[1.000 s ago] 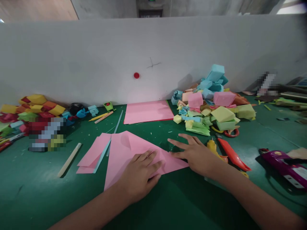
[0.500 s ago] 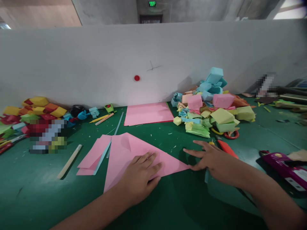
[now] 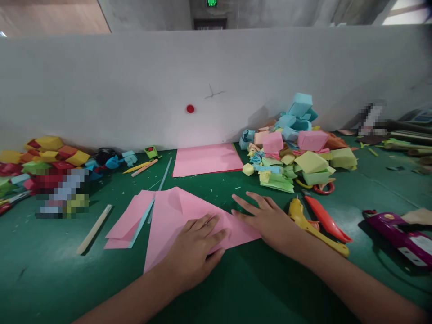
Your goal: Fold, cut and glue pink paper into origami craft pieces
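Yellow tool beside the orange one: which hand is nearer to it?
Right. The right hand rests on the right corner of the pink paper, just left of the yellow tool; the left hand presses the paper farther left.

Pink folded paper sheet (image 3: 189, 216) on the dark green worktop (image 3: 236, 288); a red round dot (image 3: 190, 109) marks the plain grey wall (image 3: 135, 90); yellow-handled tool (image 3: 313, 225) beside an orange one (image 3: 326, 218).

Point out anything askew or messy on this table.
Small paper crumbs litter the green mat beyond the folded pink paper. Scissor handles poke out, half buried under the paper pile. Pink offcuts lie skewed at left.
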Available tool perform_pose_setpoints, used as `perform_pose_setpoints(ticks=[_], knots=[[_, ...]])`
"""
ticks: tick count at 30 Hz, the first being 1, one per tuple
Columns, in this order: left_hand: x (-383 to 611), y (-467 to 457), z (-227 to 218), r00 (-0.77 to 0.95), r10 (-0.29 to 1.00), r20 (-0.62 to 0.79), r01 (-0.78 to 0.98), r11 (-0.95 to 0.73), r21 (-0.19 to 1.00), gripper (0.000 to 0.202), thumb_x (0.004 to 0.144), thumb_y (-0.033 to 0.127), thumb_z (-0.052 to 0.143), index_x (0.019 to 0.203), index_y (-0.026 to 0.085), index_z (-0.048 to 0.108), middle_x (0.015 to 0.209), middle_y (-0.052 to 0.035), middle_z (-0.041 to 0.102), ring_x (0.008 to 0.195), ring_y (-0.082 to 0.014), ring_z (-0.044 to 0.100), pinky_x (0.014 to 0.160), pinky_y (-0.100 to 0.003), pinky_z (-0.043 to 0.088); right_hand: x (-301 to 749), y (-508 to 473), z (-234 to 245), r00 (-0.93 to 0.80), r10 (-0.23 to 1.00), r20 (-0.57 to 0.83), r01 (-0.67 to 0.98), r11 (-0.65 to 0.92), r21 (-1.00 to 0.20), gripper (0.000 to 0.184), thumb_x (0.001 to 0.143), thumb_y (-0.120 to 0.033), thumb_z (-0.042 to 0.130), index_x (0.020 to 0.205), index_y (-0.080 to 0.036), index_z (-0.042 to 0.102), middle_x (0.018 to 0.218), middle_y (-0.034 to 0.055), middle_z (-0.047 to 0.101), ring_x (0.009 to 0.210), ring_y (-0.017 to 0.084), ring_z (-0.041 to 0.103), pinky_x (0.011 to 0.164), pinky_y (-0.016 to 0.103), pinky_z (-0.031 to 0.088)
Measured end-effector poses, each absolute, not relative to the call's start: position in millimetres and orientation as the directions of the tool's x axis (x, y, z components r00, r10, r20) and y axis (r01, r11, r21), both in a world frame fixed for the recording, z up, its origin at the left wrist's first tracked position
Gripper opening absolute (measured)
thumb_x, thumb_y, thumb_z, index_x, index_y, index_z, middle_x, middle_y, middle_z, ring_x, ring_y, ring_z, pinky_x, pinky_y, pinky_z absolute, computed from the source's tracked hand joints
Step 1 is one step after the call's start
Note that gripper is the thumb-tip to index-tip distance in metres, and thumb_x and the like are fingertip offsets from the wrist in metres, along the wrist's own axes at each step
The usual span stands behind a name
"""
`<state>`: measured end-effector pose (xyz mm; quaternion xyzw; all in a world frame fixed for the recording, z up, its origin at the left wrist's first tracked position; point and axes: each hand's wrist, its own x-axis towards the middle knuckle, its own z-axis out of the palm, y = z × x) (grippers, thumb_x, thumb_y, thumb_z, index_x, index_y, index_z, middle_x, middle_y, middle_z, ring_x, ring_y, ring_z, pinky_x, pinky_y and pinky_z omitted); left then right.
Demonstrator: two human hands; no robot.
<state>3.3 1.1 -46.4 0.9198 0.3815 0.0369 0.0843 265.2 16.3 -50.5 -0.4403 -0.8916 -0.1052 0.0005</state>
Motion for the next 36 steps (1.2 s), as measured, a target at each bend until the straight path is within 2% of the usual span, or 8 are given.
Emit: perform_pose_setpoints(ticks=[7,16,22,25,28,32,34,36], knots=[[2.2,1.8,-49.1,0.706,0.708,0.029,0.688,-0.694,0.210,0.044,0.101,0.042,0.048,0.144,0.033,0.055,0.159,-0.0055,0.041,0.146,-0.0331,0.039,0.113,-0.053,0.039,263.6,16.4,-49.9,-0.623,0.772,0.127,0.778,0.596,0.197,0.065,0.084,-0.003,0.059,0.139,-0.038,0.058,0.166,0.0014,0.028,0.143,0.041,0.038,0.103,0.057,0.046],[4.7,0.2,-43.1,0.693,0.720,-0.040,0.712,-0.675,0.195,0.045,0.101,0.041,0.048,0.144,0.031,0.056,0.160,-0.0077,0.039,0.147,-0.0335,0.038,0.113,-0.055,0.040,295.2,3.7,-28.7,-0.588,0.808,-0.043,0.809,0.588,0.003,0.080,0.066,0.007,0.057,0.125,-0.045,0.070,0.162,0.0000,0.036,0.147,0.049,0.026,0.099,0.069,0.044],[2.2,1.0,-46.2,0.692,0.722,-0.006,0.706,-0.675,0.216,0.044,0.101,0.042,0.048,0.143,0.033,0.056,0.161,-0.0044,0.038,0.147,-0.0314,0.038,0.115,-0.052,0.038,321.7,-5.2,-34.9,-0.562,0.825,-0.059,0.827,0.559,-0.062,0.080,0.064,0.007,0.052,0.114,-0.051,0.073,0.162,-0.0099,0.033,0.149,0.047,0.024,0.099,0.077,0.039],[2.2,0.6,-46.7,0.693,0.721,-0.013,0.706,-0.674,0.215,0.045,0.101,0.042,0.048,0.143,0.033,0.056,0.161,-0.0047,0.038,0.147,-0.0317,0.038,0.114,-0.053,0.039,330.7,-6.3,-41.1,-0.571,0.821,-0.015,0.820,0.569,-0.066,0.072,0.066,0.005,0.052,0.105,-0.050,0.077,0.163,-0.0159,0.028,0.149,0.045,0.026,0.102,0.073,0.041],[3.3,-0.7,-45.3,0.686,0.727,-0.014,0.714,-0.670,0.203,0.045,0.100,0.041,0.048,0.143,0.032,0.056,0.160,-0.0052,0.040,0.147,-0.0316,0.038,0.113,-0.053,0.039,325.6,-1.7,-40.6,-0.607,0.795,0.015,0.793,0.607,-0.053,0.062,0.068,0.005,0.051,0.097,-0.042,0.080,0.162,-0.0131,0.034,0.147,0.042,0.031,0.104,0.065,0.044],[4.6,-2.0,-42.0,0.696,0.717,-0.040,0.711,-0.679,0.183,0.045,0.100,0.039,0.048,0.144,0.031,0.055,0.161,-0.0061,0.037,0.148,-0.0316,0.036,0.113,-0.053,0.039,296.4,5.1,-41.0,-0.620,0.781,0.073,0.783,0.622,-0.004,0.077,0.068,0.007,0.050,0.127,-0.039,0.069,0.161,-0.0042,0.040,0.143,0.038,0.038,0.103,0.058,0.047],[5.0,-2.0,-41.2,0.696,0.716,-0.054,0.714,-0.680,0.167,0.045,0.100,0.039,0.048,0.144,0.031,0.055,0.161,-0.0066,0.037,0.148,-0.0315,0.036,0.113,-0.054,0.039,279.0,5.9,-45.3,-0.589,0.796,0.138,0.808,0.585,0.073,0.089,0.068,0.009,0.051,0.143,-0.040,0.056,0.165,-0.0009,0.032,0.143,0.040,0.037,0.105,0.065,0.041],[5.3,-1.6,-41.4,0.692,0.720,-0.054,0.718,-0.679,0.150,0.045,0.100,0.040,0.048,0.144,0.030,0.055,0.160,-0.0067,0.039,0.148,-0.0312,0.037,0.113,-0.053,0.039,265.2,5.7,-50.0,-0.555,0.815,0.167,0.831,0.539,0.134,0.085,0.075,0.007,0.053,0.144,-0.042,0.053,0.165,0.0024,0.030,0.143,0.043,0.037,0.107,0.072,0.032]])
